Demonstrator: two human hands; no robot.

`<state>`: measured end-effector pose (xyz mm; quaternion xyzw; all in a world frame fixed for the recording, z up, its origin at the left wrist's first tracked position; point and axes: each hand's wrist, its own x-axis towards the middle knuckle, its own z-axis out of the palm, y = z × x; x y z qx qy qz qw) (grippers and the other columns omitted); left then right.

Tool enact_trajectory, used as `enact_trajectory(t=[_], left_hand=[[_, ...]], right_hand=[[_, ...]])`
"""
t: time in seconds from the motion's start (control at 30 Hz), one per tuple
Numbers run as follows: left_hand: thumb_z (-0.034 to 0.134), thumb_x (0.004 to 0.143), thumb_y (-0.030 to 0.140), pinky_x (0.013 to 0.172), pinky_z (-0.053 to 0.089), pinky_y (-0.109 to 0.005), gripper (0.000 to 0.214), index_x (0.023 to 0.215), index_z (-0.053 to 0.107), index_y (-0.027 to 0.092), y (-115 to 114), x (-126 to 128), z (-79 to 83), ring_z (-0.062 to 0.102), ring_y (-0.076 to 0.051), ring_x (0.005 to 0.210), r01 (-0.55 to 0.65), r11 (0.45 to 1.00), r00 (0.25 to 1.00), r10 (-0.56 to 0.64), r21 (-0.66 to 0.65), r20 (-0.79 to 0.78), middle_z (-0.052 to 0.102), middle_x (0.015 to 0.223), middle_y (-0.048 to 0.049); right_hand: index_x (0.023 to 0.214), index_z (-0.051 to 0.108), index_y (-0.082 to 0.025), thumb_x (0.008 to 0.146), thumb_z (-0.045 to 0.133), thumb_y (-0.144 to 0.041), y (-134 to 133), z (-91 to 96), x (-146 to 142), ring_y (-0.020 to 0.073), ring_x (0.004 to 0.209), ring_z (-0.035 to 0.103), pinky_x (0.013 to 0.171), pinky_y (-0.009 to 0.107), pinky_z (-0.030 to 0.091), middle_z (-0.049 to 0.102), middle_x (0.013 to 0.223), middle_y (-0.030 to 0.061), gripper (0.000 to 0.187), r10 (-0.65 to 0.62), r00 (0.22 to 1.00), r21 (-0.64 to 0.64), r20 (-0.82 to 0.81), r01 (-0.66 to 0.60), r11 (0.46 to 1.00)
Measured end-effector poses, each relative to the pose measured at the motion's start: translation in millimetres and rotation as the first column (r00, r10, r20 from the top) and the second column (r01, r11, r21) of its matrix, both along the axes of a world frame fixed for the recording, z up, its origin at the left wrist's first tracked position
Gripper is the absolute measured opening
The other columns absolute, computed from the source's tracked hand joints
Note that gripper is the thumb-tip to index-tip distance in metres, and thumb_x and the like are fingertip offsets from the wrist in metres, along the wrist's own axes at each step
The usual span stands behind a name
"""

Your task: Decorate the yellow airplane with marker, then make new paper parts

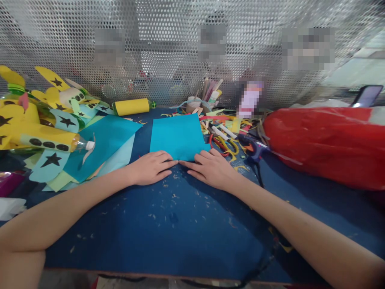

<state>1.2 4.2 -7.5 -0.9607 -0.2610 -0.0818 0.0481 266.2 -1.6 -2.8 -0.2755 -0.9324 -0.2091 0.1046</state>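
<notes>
White-capped bottle (pixel 60 134), well left of the fingers: on its side, cap toward them, yellow wrap with black ovals, pale blue wings with black stars; contents hidden by the wrap. Green-capped bottle (pixel 15 90), farther left and beyond: upright, partly covered by yellow paper. Paper stack (pixel 110 134), left of the left fingertips: teal sheet uppermost, paler sheets showing beneath. Yellow bottle (pixel 132 107), beyond the left fingers: lying, neck to the right, wrapped, contents not visible. Left hand (pixel 153 168): palm down, forearm slanting in from the lower left, fingers extended and slightly parted, resting on the near edge of the teal paper, not closed around it. Teal paper (pixel 177 134): flat on the blue table (pixel 180 224), directly beyond both sets of fingertips. Right hand (pixel 212 170): near mirror of the left, palm down, fingers loosely spread, index tip close to the left one at the near edge, nothing gripped. Cups (pixel 193 106), beyond the right fingers: holding upright sticks. Scissors (pixel 233 148), just right of the right fingers: red and yellow handles, among paper scraps. Glue gun (pixel 255 148), farther right: dark, corded. Red bag (pixel 325 144), well right of the fingers: bulging, contents hidden.
</notes>
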Motion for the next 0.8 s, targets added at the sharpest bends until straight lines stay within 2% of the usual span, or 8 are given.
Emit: enact_trajectory(t=[0.23, 0.37, 0.47, 0.57, 0.8], left_hand=[[0.027, 0.103, 0.039, 0.102, 0.04, -0.04, 0.049, 0.139, 0.05, 0.015, -1, 1, 1.1, 0.051, -0.024, 0.117, -0.001, 1.0, 1.0, 0.001, -0.005, -0.008, 0.06, 0.124, -0.0129], [0.027, 0.103, 0.039, 0.103, 0.04, -0.039, 0.049, 0.14, 0.049, 0.016, -1, 0, 1.1, 0.05, -0.024, 0.118, -0.008, 1.0, 1.0, 0.008, -0.02, -0.006, 0.059, 0.124, -0.0124], [0.027, 0.103, 0.039, 0.102, 0.039, -0.039, 0.05, 0.14, 0.049, 0.015, -1, 0, 0.4, 0.05, -0.025, 0.117, -0.005, 0.999, 1.0, 0.005, -0.032, 0.003, 0.059, 0.124, -0.0128], [0.027, 0.103, 0.039, 0.103, 0.039, -0.039, 0.049, 0.14, 0.049, 0.015, -1, -1, -0.8, 0.05, -0.024, 0.117, -0.002, 0.999, 1.0, 0.002, -0.033, 0.012, 0.058, 0.124, -0.0125], [0.026, 0.103, 0.04, 0.103, 0.04, -0.039, 0.05, 0.14, 0.049, 0.015, -1, -1, -0.9, 0.049, -0.024, 0.117, -0.003, 1.0, 1.0, 0.003, -0.029, 0.011, 0.058, 0.124, -0.0126]], right_hand=[[0.117, 0.07, -0.02, 0.101, 0.04, -0.039, 1, 0.6, -1, 0.0192, 0.075, 0.049, 0.069, 0.034, 0.027, 0.065, 0.075, 0.0051, 0.039, 0.06, 0.997, 0.011, -0.053, -0.059, 0.998], [0.099, 0.074, -0.015, 0.1, 0.043, -0.032, 2, 2.0, 0, 0.0183, 0.072, 0.051, 0.067, 0.033, 0.03, 0.064, 0.069, 0.005, 0.036, 0.086, 0.991, 0.045, -0.103, -0.081, 0.996], [0.079, 0.073, -0.017, 0.098, 0.045, -0.027, 4, 2.7, 2, 0.0169, 0.066, 0.05, 0.065, 0.032, 0.032, 0.06, 0.062, 0.0038, 0.036, 0.083, 0.99, 0.083, -0.111, -0.074, 0.994], [0.059, 0.065, -0.019, 0.095, 0.045, -0.024, 7, 3.1, 5, 0.0158, 0.06, 0.048, 0.062, 0.032, 0.031, 0.056, 0.057, 0.003, 0.041, 0.057, 0.993, 0.114, -0.1, -0.045, 0.992], [0.052, 0.059, -0.02, 0.09, 0.045, -0.022, 12, 5.1, 12, 0.0153, 0.055, 0.045, 0.059, 0.032, 0.032, 0.053, 0.052, 0.0025, 0.041, 0.01, 0.993, 0.069, -0.119, -0.002, 0.998]])
